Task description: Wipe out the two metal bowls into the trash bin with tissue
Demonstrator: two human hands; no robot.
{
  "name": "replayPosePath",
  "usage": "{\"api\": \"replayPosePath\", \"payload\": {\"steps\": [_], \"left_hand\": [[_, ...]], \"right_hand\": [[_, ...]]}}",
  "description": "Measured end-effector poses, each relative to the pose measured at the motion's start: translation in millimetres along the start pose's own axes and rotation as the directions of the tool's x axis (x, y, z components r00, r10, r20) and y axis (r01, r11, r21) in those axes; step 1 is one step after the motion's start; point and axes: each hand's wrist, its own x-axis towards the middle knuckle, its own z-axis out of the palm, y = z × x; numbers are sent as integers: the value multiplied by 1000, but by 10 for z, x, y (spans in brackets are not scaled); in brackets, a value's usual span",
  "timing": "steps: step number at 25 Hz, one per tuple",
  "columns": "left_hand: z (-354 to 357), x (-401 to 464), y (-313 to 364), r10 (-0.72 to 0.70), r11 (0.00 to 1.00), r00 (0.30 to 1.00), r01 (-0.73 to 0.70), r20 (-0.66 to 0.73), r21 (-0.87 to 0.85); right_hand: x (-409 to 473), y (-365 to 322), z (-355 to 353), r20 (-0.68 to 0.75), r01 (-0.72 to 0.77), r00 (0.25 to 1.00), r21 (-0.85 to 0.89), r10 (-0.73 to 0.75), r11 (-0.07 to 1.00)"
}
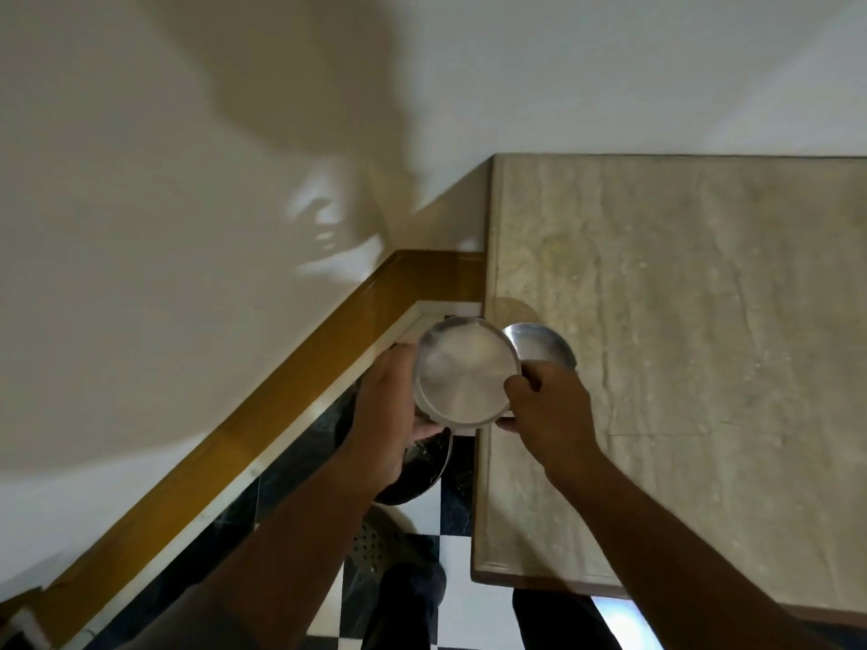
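Observation:
A round metal bowl (464, 375) is held in the air between both hands, blurred, just off the table's left edge. My left hand (387, 401) grips its left side and my right hand (549, 405) pinches its right rim. Directly below, partly hidden by my left hand and forearm, is the dark open mouth of the trash bin (422, 466), with its perforated metal wall lower down. The second metal bowl (544, 347) stands on the table right behind the held one, partly covered by it and my right hand. I cannot make out any tissue clearly.
The beige stone table (680, 344) fills the right side, its left edge running beside the bin. A cream wall with a yellow-brown skirting (300, 391) closes the left. Black and white floor tiles (450, 551) and my dark trouser legs show below.

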Motion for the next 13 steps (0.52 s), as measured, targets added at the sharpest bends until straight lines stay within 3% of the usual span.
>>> {"api": "replayPosePath", "payload": {"steps": [7,13], "left_hand": [[1307,-291,-48,45,999,997,-44,57,-23],[2023,-330,-385,83,996,986,-88,146,29]], "right_hand": [[238,240,-1209,-183,-75,980,48,83,996],[508,601,-1754,-291,-117,953,-93,86,989]]}}
